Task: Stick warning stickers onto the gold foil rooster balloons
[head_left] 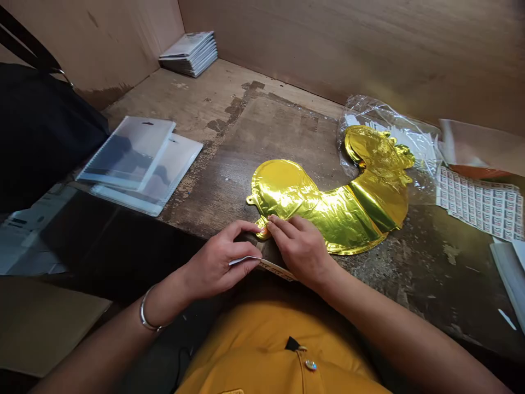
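A flat gold foil balloon [283,186], curved and shiny, lies across the wooden table in front of me. My left hand [219,260] is closed, pinching a narrow printed strip of labels [276,269] between fingers and thumb. Its index fingertip touches the balloon's small tail tab. With bunched fingers, my right hand [303,246] presses on that same tab from the other side. What lies under these fingertips is hidden. The strip's far end passes below my right hand.
Clear plastic sleeves [131,153] lie at the left by a dark bag [45,131]. A stack of folded papers [191,52] sits in the back corner. At the right are a clear plastic bag [394,117], sheets of small labels [479,202] and white packets [508,273].
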`<control>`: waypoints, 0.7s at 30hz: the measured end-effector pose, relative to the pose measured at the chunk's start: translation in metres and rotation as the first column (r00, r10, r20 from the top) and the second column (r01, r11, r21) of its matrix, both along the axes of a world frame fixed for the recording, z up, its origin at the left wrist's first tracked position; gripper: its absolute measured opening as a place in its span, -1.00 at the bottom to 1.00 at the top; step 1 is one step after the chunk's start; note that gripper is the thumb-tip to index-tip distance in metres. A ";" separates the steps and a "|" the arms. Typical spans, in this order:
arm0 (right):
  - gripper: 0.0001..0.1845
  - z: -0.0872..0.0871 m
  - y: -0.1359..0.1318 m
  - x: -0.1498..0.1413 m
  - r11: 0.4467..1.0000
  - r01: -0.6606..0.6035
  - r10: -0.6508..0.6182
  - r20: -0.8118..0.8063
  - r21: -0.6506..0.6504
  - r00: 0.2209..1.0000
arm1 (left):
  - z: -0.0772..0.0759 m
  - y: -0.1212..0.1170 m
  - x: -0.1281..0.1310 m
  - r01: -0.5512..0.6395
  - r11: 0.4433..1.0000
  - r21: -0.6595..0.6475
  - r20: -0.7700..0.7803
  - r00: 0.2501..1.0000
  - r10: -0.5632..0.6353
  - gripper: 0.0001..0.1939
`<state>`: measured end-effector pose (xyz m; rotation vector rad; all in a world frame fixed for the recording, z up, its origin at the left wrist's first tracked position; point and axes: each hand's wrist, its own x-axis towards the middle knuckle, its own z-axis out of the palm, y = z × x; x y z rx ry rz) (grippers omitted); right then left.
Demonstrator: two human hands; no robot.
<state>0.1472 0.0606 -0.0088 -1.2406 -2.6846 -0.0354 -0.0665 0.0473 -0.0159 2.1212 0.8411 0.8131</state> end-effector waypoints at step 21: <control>-0.83 0.007 0.030 0.006 0.964 0.058 -0.150 -0.347 -0.260 0.926 | 0.012 0.003 -0.009 -0.094 0.995 -0.022 -0.210 0.974 0.087 -0.81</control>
